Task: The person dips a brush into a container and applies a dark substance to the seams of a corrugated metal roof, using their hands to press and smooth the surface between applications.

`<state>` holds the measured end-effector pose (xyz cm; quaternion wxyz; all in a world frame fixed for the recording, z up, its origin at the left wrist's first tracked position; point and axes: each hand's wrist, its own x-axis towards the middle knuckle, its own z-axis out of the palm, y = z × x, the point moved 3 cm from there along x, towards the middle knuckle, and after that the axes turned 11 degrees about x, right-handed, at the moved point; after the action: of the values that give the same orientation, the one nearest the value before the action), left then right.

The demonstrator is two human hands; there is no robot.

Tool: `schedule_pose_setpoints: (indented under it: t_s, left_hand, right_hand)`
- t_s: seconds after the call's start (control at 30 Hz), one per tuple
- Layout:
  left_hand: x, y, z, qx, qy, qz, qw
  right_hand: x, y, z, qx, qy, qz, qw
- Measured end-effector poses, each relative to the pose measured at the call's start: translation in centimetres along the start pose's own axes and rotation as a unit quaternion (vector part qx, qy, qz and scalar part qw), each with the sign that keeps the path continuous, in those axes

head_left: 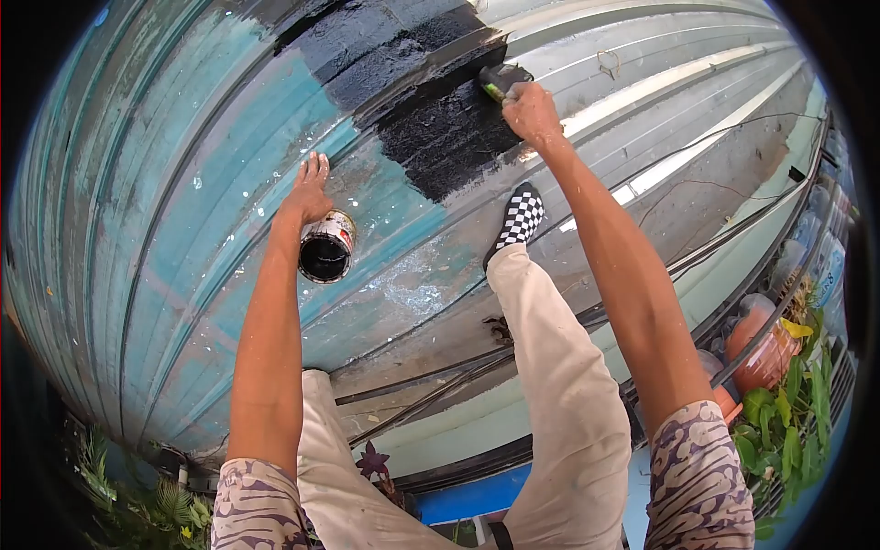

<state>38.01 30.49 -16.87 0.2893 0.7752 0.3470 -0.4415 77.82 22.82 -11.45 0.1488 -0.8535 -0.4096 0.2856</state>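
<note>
My right hand (533, 112) is closed around the handle of a paintbrush (497, 82), whose bristles rest at the right edge of a patch of wet-looking black paint (449, 128). That paint covers part of a ribbed metal roof (229, 156), which is worn turquoise on the left and bare grey on the right. Fingers stretched out, my left hand (310, 191) lies on the turquoise ribs. Just beside its wrist stands an open can (341, 229) with black paint inside, partly tucked behind my forearm.
My foot in a checkered shoe (522, 217) is planted just below the painted patch. Thin cables (715, 240) run along the roof's lower edge. Past that edge are green plants (790, 431), an orange pot (761, 339) and plastic bottles (830, 266). A wire loop (608, 64) lies at upper right.
</note>
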Motion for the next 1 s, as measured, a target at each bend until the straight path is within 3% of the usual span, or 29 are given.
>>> schedule_pose_setpoints:
  t_s: [0.07, 0.13, 0.23, 0.3, 0.4, 0.43, 0.5, 0.57, 0.63, 0.67, 0.8, 0.87, 1.0]
  left_hand:
    - [0.3, 0.1, -0.7, 0.008, -0.005, -0.001, 1.000]
    - [0.0, 0.0, -0.1, 0.016, -0.023, -0.002, 1.000]
    - [0.1, 0.1, -0.1, 0.000, -0.016, 0.005, 1.000]
    - [0.0, 0.3, -0.3, 0.011, -0.010, -0.011, 1.000]
    - [0.0, 0.3, -0.3, 0.019, -0.009, 0.001, 1.000]
    - [-0.2, 0.2, 0.1, 0.018, -0.014, 0.001, 1.000]
    - [0.2, -0.2, 0.0, 0.000, -0.007, 0.004, 1.000]
    - [0.2, -0.4, 0.2, -0.002, 0.000, 0.006, 1.000]
    - [0.2, -0.3, 0.3, -0.002, 0.004, 0.010, 1.000]
    - [0.2, -0.3, 0.3, -0.002, 0.010, 0.007, 1.000]
    - [0.0, -0.3, 0.3, -0.013, 0.018, 0.011, 1.000]
    - [0.0, -0.4, 0.2, -0.017, 0.013, 0.012, 1.000]
    - [0.0, -0.2, 0.0, -0.015, 0.004, 0.007, 1.000]
  right_hand:
    - [-0.3, -1.4, 1.3, -0.017, -0.044, -0.024, 0.999]
    - [0.3, -2.6, -0.4, 0.056, -0.130, 0.042, 0.989]
    - [1.7, -1.9, -4.4, 0.002, 0.037, 0.111, 0.993]
    - [0.9, -1.0, -2.5, -0.047, 0.062, 0.094, 0.992]
    - [-0.5, -2.2, 0.7, -0.088, -0.041, -0.112, 0.989]
    - [-0.6, -1.6, -0.1, -0.087, -0.046, -0.109, 0.989]
    - [0.2, -3.1, -3.2, -0.131, -0.181, -0.112, 0.968]
    - [0.6, -2.4, -4.0, -0.194, -0.170, -0.168, 0.952]
    - [1.5, -1.0, -4.5, -0.261, -0.164, -0.343, 0.887]
    - [2.5, 0.5, -4.6, -0.288, -0.161, -0.364, 0.871]
    - [3.7, 4.2, -5.0, -0.262, -0.140, -0.306, 0.905]
    - [2.3, 5.7, -4.3, -0.211, -0.108, -0.199, 0.951]
    - [-1.7, 6.4, -3.8, -0.146, -0.095, -0.115, 0.978]
